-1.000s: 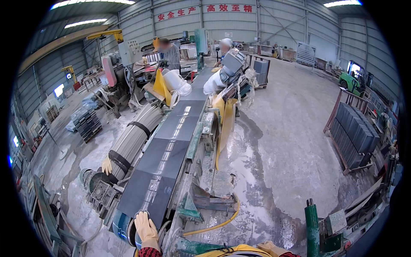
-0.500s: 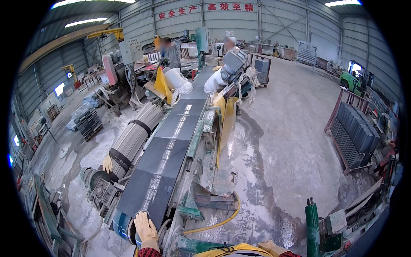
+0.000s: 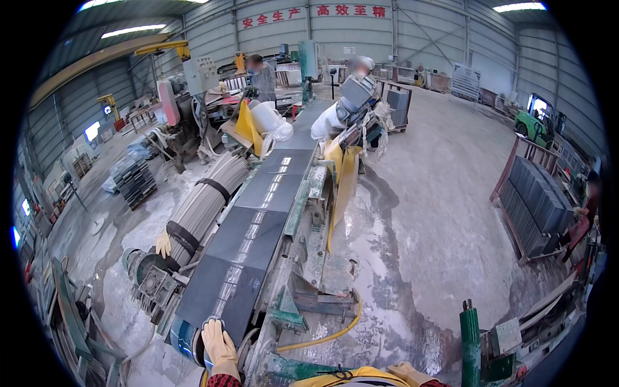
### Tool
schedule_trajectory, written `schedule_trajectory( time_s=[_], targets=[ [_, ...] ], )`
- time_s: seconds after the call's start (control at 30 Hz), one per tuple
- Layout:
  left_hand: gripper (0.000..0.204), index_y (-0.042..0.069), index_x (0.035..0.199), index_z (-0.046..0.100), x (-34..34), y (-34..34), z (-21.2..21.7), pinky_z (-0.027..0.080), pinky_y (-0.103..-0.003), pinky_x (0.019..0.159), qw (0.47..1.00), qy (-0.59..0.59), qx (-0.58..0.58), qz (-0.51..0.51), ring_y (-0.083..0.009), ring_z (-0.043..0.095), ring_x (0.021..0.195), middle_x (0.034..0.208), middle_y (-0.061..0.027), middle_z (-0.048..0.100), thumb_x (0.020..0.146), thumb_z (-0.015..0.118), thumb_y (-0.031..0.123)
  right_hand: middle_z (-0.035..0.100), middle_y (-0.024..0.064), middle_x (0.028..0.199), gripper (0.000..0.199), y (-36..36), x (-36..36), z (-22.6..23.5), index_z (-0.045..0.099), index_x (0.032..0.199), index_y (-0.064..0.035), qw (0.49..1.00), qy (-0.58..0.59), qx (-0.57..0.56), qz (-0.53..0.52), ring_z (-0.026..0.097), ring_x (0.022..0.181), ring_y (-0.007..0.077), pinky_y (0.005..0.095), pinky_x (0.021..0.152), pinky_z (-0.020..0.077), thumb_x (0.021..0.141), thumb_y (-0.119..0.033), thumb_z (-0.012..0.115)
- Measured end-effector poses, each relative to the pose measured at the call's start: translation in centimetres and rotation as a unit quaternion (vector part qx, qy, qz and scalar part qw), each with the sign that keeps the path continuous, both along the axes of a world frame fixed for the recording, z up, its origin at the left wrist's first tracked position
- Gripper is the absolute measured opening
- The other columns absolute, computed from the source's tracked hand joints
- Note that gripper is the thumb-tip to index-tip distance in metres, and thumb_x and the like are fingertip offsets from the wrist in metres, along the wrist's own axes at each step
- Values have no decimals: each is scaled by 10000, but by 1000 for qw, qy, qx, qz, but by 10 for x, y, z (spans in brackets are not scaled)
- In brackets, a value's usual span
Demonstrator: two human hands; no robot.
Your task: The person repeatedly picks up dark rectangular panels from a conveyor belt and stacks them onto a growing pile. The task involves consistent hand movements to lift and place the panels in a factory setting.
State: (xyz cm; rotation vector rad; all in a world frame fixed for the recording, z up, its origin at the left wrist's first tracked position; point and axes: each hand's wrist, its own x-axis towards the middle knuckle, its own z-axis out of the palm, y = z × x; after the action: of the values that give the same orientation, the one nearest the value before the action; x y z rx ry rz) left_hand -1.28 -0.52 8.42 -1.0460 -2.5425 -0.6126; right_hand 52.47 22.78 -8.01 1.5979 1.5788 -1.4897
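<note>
My left hand (image 3: pixel 220 345), in a cream rubber glove with a red checked sleeve, lies flat on the near end of a dark grey stone slab (image 3: pixel 216 293). Its fingers are stretched forward across the slab's front edge. This slab is the nearest in a row of slabs (image 3: pixel 261 235) lying end to end along a conveyor. Beneath its near end shows the blue belt (image 3: pixel 183 338). At the lower edge, my right hand (image 3: pixel 406 372), gloved alike, rests beside my yellow apron (image 3: pixel 361 376); its fingers are mostly hidden.
Left of the conveyor is a strapped bundle of pale strips (image 3: pixel 203 203) with a spare glove (image 3: pixel 163 244) on it. A yellow hose (image 3: pixel 322 342) curves at right, near a green post (image 3: pixel 470 345). One person (image 3: pixel 263 80) stands at the far end; another (image 3: pixel 583 213) is beside racked slabs (image 3: pixel 532 200).
The view has shifted slightly. At the far end, a person has moved right behind the machine head. More of the person by the right rack shows. My left hand stays on the slab.
</note>
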Motion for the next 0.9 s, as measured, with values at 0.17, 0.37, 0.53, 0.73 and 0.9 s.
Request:
schedule_trajectory(
  time_s=[0.17, 0.37, 0.53, 0.73, 0.9],
  targets=[
    [408, 28, 1298, 540, 1, -11, -1, 275, -503, 1119, 1000, 18, 4, 3, -410, 420, 1307, 1376, -228, 499, 902, 526, 126, 718, 99, 1016, 330, 4, -18, 15, 725, 1085, -70, 997, 3, -8, -80, 676, 904, 213, 360, 812, 509, 871, -310, 650],
    [432, 51, 1248, 578, -6, -4, 4, 327, -480, 1085, 1000, 9, 16, -16, -382, 459, 1269, 1329, -184, 541, 831, 610, 160, 703, 117, 995, 330, 4, -22, 58, 700, 1106, -74, 976, 96, 197, -10, 662, 900, 253, 391, 792, 505, 856, -285, 657],
    [408, 69, 1281, 567, -4, -17, -2, 315, -496, 1094, 999, 23, 24, 3, -369, 455, 1274, 1345, -156, 533, 904, 555, 224, 691, 132, 978, 338, -16, -30, 90, 680, 1124, -78, 904, 157, 381, 113, 651, 896, 287, 418, 775, 502, 843, -265, 663],
    [448, 50, 1308, 532, -2, -18, -8, 319, -486, 1097, 996, -3, 73, 47, -379, 451, 1275, 1362, -187, 507, 881, 588, 176, 676, 150, 957, 356, -35, -21, 100, 656, 1146, -82, 836, 192, 477, 194, 638, 891, 327, 450, 756, 497, 827, -240, 670],
    [697, 44, 1478, 297, -30, -26, -45, 364, -373, 1074, 882, -291, 270, 256, -327, 482, 1285, 1380, -242, 499, 890, 622, 227, 664, 164, 940, 377, -52, -18, 102, 636, 1164, -86, 793, 214, 521, 231, 627, 887, 361, 476, 739, 494, 814, -220, 676]
  ],
)
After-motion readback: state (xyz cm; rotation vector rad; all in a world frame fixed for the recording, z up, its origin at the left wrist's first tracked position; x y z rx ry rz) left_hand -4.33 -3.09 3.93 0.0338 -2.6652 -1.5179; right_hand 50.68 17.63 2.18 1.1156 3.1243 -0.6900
